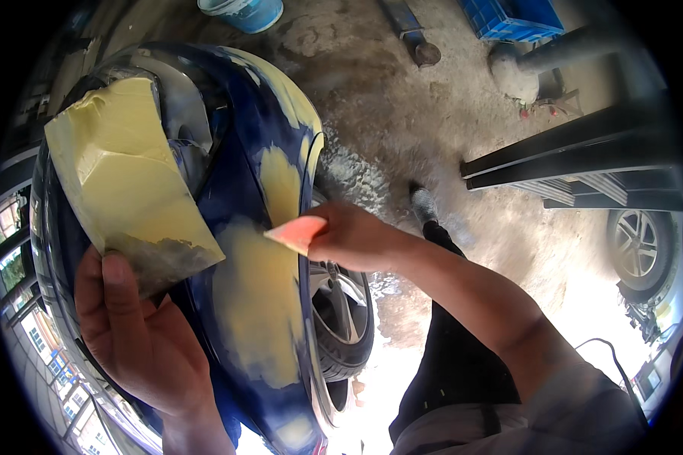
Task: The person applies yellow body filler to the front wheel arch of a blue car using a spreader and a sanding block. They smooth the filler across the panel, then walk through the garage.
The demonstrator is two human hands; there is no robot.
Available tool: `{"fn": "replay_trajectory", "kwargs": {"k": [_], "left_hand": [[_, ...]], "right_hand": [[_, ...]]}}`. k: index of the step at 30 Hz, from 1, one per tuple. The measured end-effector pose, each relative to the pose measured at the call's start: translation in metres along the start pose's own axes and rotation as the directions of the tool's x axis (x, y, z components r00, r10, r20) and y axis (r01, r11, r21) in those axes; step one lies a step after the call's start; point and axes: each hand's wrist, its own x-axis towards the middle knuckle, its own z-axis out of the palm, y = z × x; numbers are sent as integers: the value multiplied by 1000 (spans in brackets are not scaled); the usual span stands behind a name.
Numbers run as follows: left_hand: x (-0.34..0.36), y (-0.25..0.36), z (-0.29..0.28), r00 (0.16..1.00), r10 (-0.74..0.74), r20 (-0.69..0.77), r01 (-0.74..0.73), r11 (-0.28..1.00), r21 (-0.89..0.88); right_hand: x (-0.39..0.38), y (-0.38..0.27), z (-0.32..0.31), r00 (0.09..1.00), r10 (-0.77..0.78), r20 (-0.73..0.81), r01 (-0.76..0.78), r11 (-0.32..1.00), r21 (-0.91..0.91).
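My left hand (140, 334) grips the lower edge of a flat rectangular board (129, 174), its thumb on top. Pale yellow body filler covers most of the board, thick at the far end and smeared grey near the thumb. In my right hand (353, 236) is a thin orange-red spreader (300, 231), its tip against or just over the car's fender. The dark blue fender (243, 171) carries several broad patches of yellow filler (258, 296), the largest just below the spreader. Behind the board, the headlight (182, 106) is partly hidden.
Beside the fender is the car's front wheel (341, 318). A blue bucket (250, 14) and a blue crate (512, 19) stand on the stained concrete floor at the far side. Dark lift-like beams (569, 152) and another wheel (641, 250) are at the right. My shoe (423, 203) is on the floor.
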Motion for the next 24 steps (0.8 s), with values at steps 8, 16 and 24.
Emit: {"fn": "replay_trajectory", "kwargs": {"k": [8,16,24], "left_hand": [[1,-8,-13,997,69,24,-68,998,-14],[1,-5,-13,999,14,42,-12,999,-31],[3,-8,-13,998,40,57,-40,999,6]], "right_hand": [[42,26,-23,989,-95,-114,142,823,550],[47,27,-10,998,-34,-51,57,822,567],[30,26,-2,998,54,18,-56,872,487]]}}
